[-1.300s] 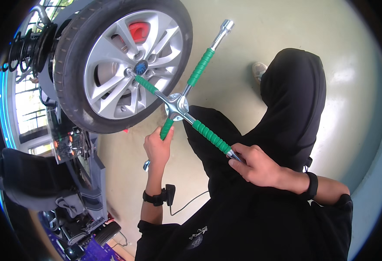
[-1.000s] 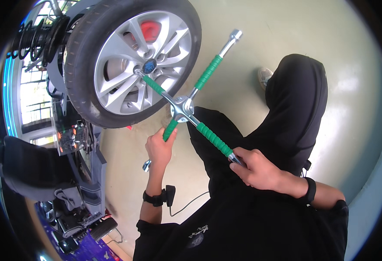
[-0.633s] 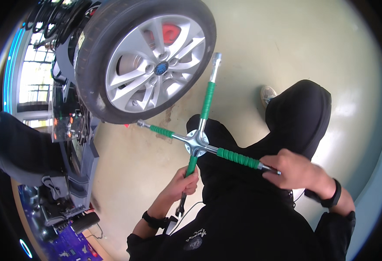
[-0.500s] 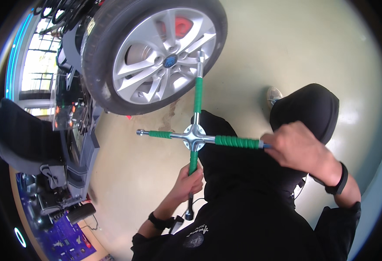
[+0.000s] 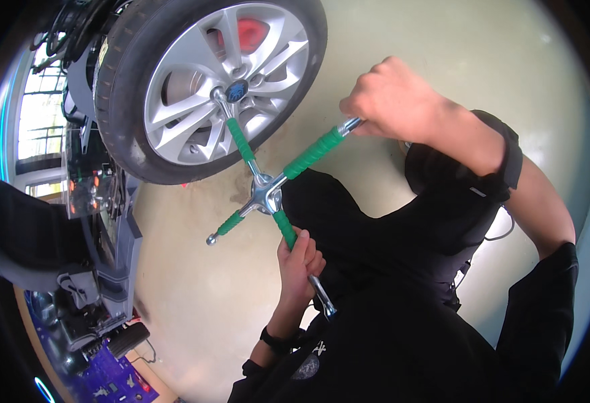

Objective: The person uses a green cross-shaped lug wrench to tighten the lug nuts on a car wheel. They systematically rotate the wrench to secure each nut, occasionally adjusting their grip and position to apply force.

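Observation:
A four-way lug wrench [image 5: 265, 191] with green-wrapped arms reaches from my body to the car wheel [image 5: 167, 138]. Its far socket meets a lug hole left of the blue centre cap [image 5: 237, 90]; how deep it sits I cannot tell. My left hand [image 5: 301, 265] is closed around the near arm, below the metal hub. My right hand [image 5: 394, 101] grips the end of the arm that points up and right, its fingers wrapped over the chrome tip. The fourth arm points down and left, untouched.
A dark seat [image 5: 29, 228] and grey framework stand at the left. Below them are a small black wheel [image 5: 129, 340] and a purple panel [image 5: 117, 379]. My bent knees [image 5: 442, 161] are close behind the wrench, above a pale floor [image 5: 201, 295].
The wrench's far socket has moved left onto the wheel beside the centre cap. My right hand has risen, turning its arm upward. My left hand has shifted slightly up, still holding.

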### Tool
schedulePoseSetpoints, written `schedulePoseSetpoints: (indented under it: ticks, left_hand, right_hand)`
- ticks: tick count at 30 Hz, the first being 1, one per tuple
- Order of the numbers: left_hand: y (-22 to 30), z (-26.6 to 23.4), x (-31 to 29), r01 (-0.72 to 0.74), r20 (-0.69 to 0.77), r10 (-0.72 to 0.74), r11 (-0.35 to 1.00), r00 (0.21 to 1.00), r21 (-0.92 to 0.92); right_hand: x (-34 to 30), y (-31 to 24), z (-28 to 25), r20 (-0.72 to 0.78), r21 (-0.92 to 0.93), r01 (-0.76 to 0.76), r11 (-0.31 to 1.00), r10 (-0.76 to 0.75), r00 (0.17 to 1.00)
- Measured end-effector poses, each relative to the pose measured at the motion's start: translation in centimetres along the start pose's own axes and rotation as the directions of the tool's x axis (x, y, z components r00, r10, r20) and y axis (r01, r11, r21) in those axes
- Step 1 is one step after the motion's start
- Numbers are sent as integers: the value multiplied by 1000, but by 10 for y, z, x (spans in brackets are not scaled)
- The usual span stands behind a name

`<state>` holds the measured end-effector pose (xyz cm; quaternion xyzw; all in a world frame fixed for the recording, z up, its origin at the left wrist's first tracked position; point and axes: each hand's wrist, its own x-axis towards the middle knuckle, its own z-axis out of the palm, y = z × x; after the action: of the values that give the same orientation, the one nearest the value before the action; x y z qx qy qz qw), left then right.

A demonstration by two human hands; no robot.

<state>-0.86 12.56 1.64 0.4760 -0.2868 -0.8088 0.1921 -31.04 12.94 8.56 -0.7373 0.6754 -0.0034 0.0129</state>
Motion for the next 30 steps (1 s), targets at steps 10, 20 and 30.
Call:
schedulePoseSetpoints:
  ticks: [10, 20, 30]
  left_hand:
    - [-5, 18, 14, -31, -50, 28, 998, 998, -57]
    - [-7, 5, 30, 98, 191, -52, 965, 980, -244]
    - [-13, 10, 38, 193, 433, 7, 889, 901, -415]
  right_hand:
    - [19, 17, -8, -85, -26, 48, 998, -50, 995]
    - [40, -16, -56, -489, -222, 272, 936, -348, 800]
    - [33, -16, -106, -393, -349, 311, 884, -439, 808]
